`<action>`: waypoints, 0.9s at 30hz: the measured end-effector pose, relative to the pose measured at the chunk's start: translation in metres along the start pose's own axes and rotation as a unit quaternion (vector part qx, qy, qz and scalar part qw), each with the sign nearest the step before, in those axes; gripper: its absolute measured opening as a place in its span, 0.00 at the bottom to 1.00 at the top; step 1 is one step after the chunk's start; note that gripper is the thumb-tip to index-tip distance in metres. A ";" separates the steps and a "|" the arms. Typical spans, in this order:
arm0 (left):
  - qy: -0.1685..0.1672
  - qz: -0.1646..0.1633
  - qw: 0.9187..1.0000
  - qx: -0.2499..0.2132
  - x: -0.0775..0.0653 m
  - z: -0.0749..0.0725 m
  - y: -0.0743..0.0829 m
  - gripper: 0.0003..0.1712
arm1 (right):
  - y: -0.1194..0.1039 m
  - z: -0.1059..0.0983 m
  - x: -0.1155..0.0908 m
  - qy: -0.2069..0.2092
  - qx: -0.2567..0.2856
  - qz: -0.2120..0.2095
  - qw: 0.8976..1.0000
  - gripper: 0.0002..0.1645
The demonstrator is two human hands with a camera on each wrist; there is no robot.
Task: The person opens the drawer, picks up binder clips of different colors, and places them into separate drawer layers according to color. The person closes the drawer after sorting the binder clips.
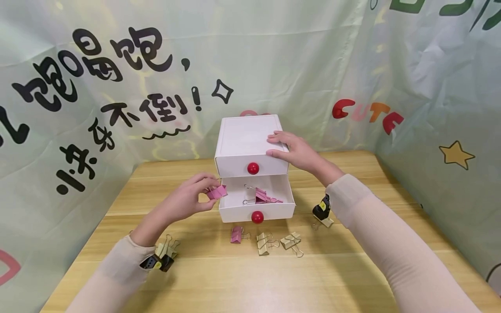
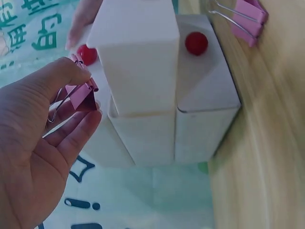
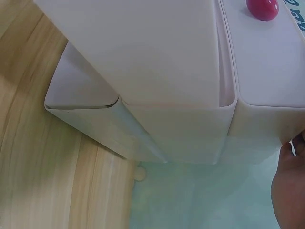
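Observation:
My left hand [image 1: 192, 198] pinches a pink binder clip [image 1: 217, 192] between thumb and fingers, at the left wall of the pulled-out drawer [image 1: 238, 213]. Its silver wire handles point back toward the palm in the left wrist view, where the held clip [image 2: 85, 98] shows up close. Inside that drawer lie pink binder clips [image 1: 263, 196], bunched toward the middle. The white drawer box [image 1: 246, 134] stands behind, and my right hand [image 1: 299, 152] rests on its top right edge with fingers extended. In the right wrist view only part of that hand [image 3: 290, 186] appears, against the box's side.
In front of the drawer lie a pink clip [image 1: 236, 234] and two pale yellow clips [image 1: 263, 244]. More yellow clips show beside the left wrist [image 1: 167, 248] and the right wrist [image 1: 327, 222]. A printed cloth [image 1: 250, 56] hangs behind the wooden table [image 1: 219, 278].

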State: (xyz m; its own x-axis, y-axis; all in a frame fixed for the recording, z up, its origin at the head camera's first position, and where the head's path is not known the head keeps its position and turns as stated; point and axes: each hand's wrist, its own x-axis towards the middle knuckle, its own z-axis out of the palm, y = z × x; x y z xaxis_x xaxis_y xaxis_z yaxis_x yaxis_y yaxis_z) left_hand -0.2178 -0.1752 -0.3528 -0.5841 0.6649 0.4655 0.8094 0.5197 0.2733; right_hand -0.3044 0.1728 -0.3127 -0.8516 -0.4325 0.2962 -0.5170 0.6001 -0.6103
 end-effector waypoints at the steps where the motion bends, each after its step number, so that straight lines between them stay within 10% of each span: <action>1: -0.002 0.001 1.000 0.010 0.003 0.000 0.002 0.19 | 0.000 0.000 0.000 0.000 0.001 0.001 1.000 0.37; 12: -0.109 -0.022 0.993 0.036 0.035 0.007 0.016 0.20 | 0.001 0.001 0.000 0.005 0.003 -0.006 1.000 0.36; 27: -0.100 -0.004 0.995 0.013 0.037 0.018 0.018 0.18 | 0.003 0.002 0.000 0.011 0.001 -0.012 1.000 0.36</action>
State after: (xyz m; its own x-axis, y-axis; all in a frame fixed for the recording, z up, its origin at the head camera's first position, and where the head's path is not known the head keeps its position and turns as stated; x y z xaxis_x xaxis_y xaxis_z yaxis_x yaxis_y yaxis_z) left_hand -0.2260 -0.1317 -0.3458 -0.5929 0.7532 0.2849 0.8044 0.5371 0.2540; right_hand -0.3052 0.1732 -0.3160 -0.8406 -0.4318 0.3271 -0.5373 0.5888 -0.6038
